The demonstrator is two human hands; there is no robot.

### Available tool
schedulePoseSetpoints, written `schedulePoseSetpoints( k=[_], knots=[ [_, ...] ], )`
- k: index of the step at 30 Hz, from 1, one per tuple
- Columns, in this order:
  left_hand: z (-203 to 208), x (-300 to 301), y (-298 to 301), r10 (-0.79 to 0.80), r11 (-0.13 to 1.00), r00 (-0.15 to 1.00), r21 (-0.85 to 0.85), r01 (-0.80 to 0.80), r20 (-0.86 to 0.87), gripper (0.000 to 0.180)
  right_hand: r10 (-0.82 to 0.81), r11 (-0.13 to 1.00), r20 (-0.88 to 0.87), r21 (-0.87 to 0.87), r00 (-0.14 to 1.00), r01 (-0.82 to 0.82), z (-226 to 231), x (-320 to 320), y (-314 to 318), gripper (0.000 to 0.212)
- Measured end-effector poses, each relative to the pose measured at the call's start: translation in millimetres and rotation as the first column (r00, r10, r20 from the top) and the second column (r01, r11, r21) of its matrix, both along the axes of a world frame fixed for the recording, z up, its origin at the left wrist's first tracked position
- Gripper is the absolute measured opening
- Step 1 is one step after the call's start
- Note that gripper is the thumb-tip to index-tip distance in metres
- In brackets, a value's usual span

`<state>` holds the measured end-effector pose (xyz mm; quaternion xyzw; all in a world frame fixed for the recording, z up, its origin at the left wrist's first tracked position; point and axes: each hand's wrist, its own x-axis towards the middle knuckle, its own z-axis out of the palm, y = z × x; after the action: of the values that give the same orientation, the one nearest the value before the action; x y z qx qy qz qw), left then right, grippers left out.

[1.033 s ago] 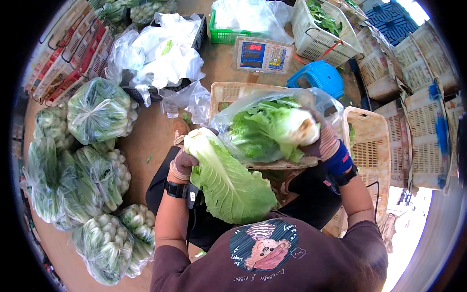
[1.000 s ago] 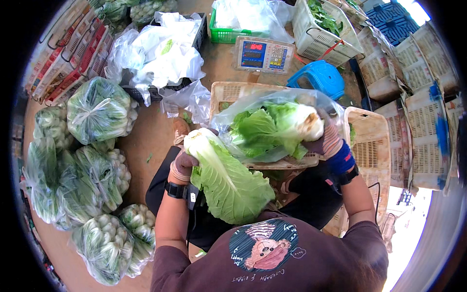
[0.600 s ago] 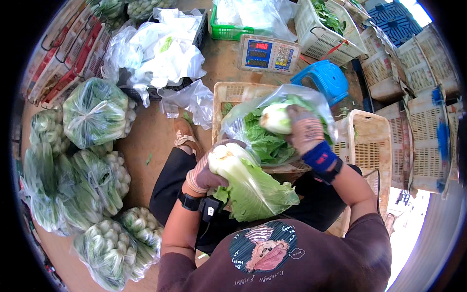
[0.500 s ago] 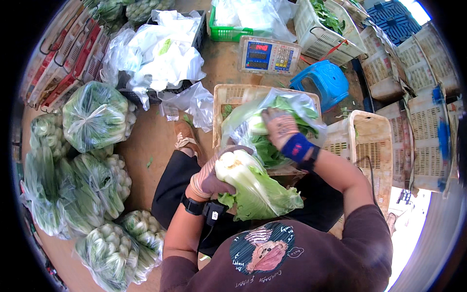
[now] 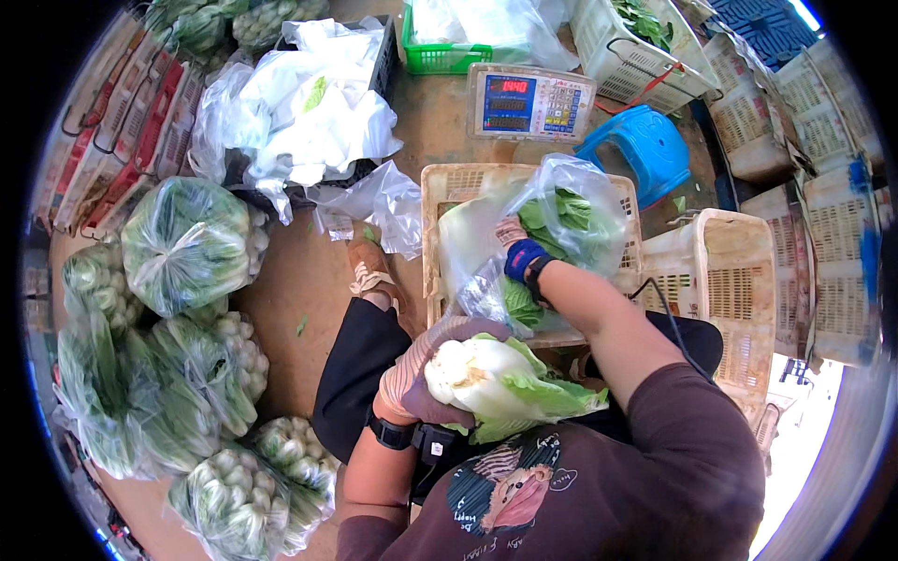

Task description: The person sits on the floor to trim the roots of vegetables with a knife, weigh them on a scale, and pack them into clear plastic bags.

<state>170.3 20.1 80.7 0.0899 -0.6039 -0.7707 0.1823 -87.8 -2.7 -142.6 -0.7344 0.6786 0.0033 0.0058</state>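
Brown floor [image 5: 295, 323] under everything. Person [image 5: 645, 467] in a dark brown top sits at the near side, legs apart. Stacked crates [image 5: 832, 271] on the right, dirty white; more crates [image 5: 126, 122], red and white, on the far left. Bagged greens [image 5: 182, 248] pile up down the left side, clear plastic, pale stalks showing. Far left of centre, black crate [image 5: 382, 65] heaped with white and clear plastic bags [image 5: 309, 117].

Middle crate [image 5: 432, 234], cream, sits right in front of the person; another cream crate, the right crate [image 5: 702, 252], stands just beside it. White crate [image 5: 627, 70] with leafy greens at the far right; green crate [image 5: 449, 58] holding plastic at the far centre. Blue stool [image 5: 659, 150] is beyond the middle crate, to the right. Scale [image 5: 528, 103] with lit red digits, just left of the stool.

Clear bag [image 5: 482, 292] lies over the middle crate, green leaves [image 5: 561, 217] inside. Cabbage [image 5: 505, 379] is over the lap, near side of the middle crate, base left, leaves right.

Left hand [image 5: 421, 369], gloved, curls round the cabbage base, firm hold. Right hand [image 5: 510, 234], gloved, blue wristband [image 5: 527, 260], is at the bag; fingers hidden, can't tell how open or what they grip.
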Motion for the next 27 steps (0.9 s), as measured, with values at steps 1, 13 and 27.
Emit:
schedulePoseSetpoints(
  k=[1, 13, 27],
  knots=[
    [-1.0, -0.8, 1.4, 0.031, 0.999, 0.999, 0.044, -0.032, 0.011, 0.09, 0.024, 0.999, -0.037, 0.023, 0.999, -0.023, 4.3, 1.9, -2.5, 0.033],
    [-5.3, -35.4, 19.7, 0.364, 0.901, 0.931, 0.253, -0.352, -0.003, 0.079, -0.002, 0.876, 1.0, 0.006, 0.008, -0.483, 234.5, 8.5, 93.1, 0.098],
    [-37.3, -34.1, 13.2, 0.809, 0.516, 0.584, 0.562, -0.646, -0.072, 0.043, 0.092, 0.994, 0.742, -0.106, 0.665, -0.02, 267.5, -8.6, 89.0, 0.066]
  ],
)
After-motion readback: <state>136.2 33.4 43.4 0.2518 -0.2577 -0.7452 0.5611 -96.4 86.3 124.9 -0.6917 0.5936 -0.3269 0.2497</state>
